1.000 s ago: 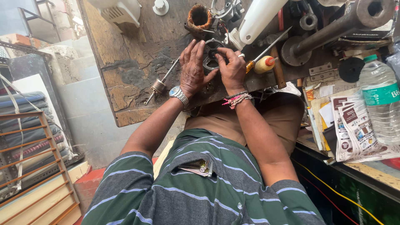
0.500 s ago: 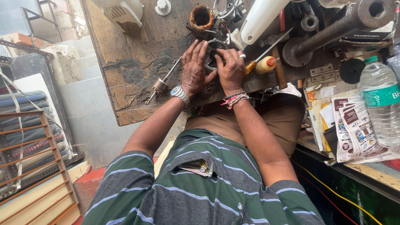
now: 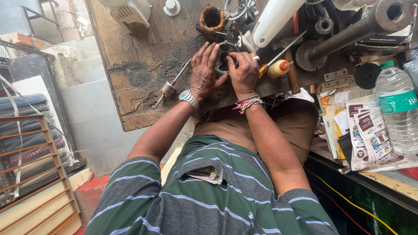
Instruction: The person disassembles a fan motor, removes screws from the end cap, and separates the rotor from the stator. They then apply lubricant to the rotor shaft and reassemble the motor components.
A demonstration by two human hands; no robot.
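A dark round metal motor part [image 3: 223, 55] lies on the worn wooden workbench [image 3: 135, 65]. My left hand [image 3: 205, 72], with a wristwatch on the wrist, rests against the part's left side with fingers spread over it. My right hand [image 3: 243, 72], thread bands at the wrist, pinches the part's top right edge with its fingertips. Both hands hold the part between them. A copper-wound stator [image 3: 212, 19] stands just beyond it.
A small rotor with a thin shaft [image 3: 169, 89] lies left of my hands. A yellow-handled screwdriver [image 3: 278, 63], a white cylinder [image 3: 272, 21] and a heavy steel pipe [image 3: 357, 28] lie to the right. A plastic water bottle [image 3: 398, 109] and printed leaflets [image 3: 370, 137] sit far right.
Both hands stay on the motor part; the fingers shift slightly on it. Nothing else has moved.
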